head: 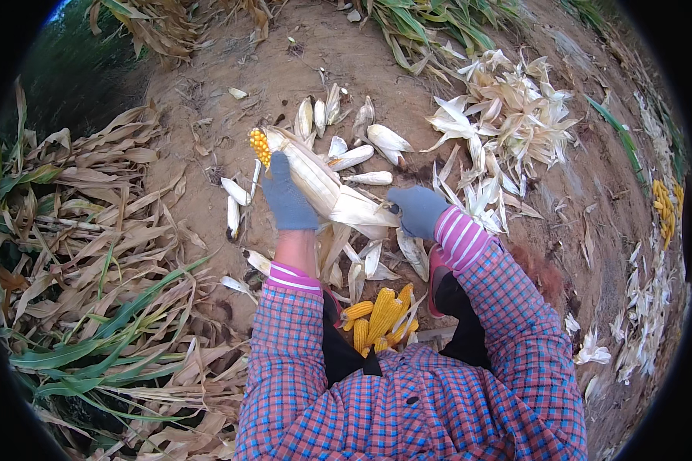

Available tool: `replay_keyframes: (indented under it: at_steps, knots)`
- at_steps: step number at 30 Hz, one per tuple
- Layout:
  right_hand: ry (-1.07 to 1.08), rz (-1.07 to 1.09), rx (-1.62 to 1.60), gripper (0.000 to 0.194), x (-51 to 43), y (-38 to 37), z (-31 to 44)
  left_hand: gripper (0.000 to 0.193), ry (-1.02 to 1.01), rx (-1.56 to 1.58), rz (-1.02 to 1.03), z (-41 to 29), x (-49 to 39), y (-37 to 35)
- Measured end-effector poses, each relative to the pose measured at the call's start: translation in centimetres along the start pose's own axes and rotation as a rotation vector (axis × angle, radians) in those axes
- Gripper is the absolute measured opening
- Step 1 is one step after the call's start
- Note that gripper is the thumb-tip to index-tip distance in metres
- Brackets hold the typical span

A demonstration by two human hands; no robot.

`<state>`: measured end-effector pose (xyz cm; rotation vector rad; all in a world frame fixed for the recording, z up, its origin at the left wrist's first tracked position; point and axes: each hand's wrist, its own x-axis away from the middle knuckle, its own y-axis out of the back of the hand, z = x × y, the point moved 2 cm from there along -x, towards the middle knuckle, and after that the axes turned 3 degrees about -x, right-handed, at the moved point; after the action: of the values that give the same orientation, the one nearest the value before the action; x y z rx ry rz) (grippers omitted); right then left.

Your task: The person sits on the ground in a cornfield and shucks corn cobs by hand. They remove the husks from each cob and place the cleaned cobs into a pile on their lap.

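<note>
My left hand (286,193), in a grey glove, holds an ear of corn (305,170) from its left side. Pale husk wraps most of the ear, and yellow kernels show at its upper left tip. At the ear's lower right end, my right hand (418,208), also gloved, has its fingers closed by the husk and stem; whether it grips them is hard to tell. Several unhusked ears (387,138) lie on the soil beyond the held one. Bare yellow cobs of corn (383,314) are piled between my feet.
Dry stalks and leaves (109,230) cover the ground at left. A heap of stripped husks (513,115) lies at the upper right, with green leaves (432,23) behind it. More yellow corn (666,210) and scattered husks (640,317) are at the far right.
</note>
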<state>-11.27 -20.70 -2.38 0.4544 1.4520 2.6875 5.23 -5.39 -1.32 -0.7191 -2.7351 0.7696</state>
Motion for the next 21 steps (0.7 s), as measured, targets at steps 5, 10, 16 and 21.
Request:
replay_keyframes:
  at_steps: [5,10,16,21]
  knots:
    - [-0.112,-0.204,-0.303,0.04,-0.5,2.8,1.0,0.051,-0.054,-0.228,0.132,-0.3,0.0,1.1]
    - [0.371,-0.549,-0.914,0.063,-1.4,5.5,4.9,0.059,-0.135,-0.675,0.441,-0.3,2.2,-0.6]
    - [0.288,-0.435,-1.251,0.052,-1.7,4.1,7.9,0.062,0.007,-0.654,0.508,0.1,4.1,-2.5]
    - [0.285,-0.586,-1.406,0.032,-1.6,4.0,7.4,0.053,0.052,-0.278,0.401,1.1,4.6,-3.4]
